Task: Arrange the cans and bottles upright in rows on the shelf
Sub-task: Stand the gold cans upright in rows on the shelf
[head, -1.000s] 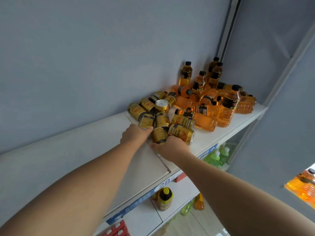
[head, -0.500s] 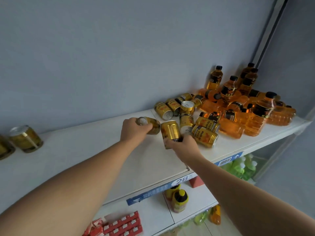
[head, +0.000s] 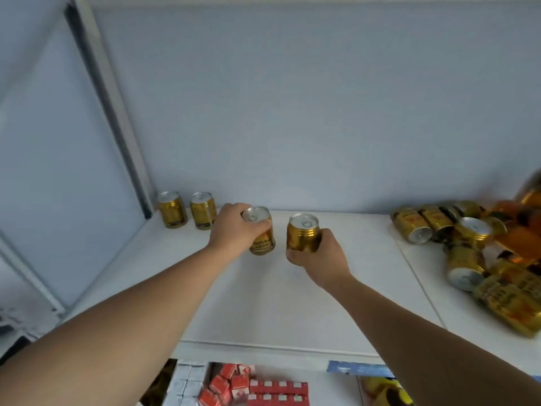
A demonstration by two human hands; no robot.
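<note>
Here each hand grips one gold can upright over the white shelf (head: 278,303): the left hand (head: 231,232) holds the left can (head: 261,230), the right hand (head: 319,253) the right can (head: 301,232). Two cans (head: 187,209) stand upright at the back left corner; a pile of cans and bottles (head: 468,244) lies at the right.

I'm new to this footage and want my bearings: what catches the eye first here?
Centre frame, the left hand grips the left can and the right hand the right can, both gold, tops up. Two corner cans stand upright at the back left of the white shelf. A jumbled heap of toppled cans and orange bottles lies on the right.
</note>
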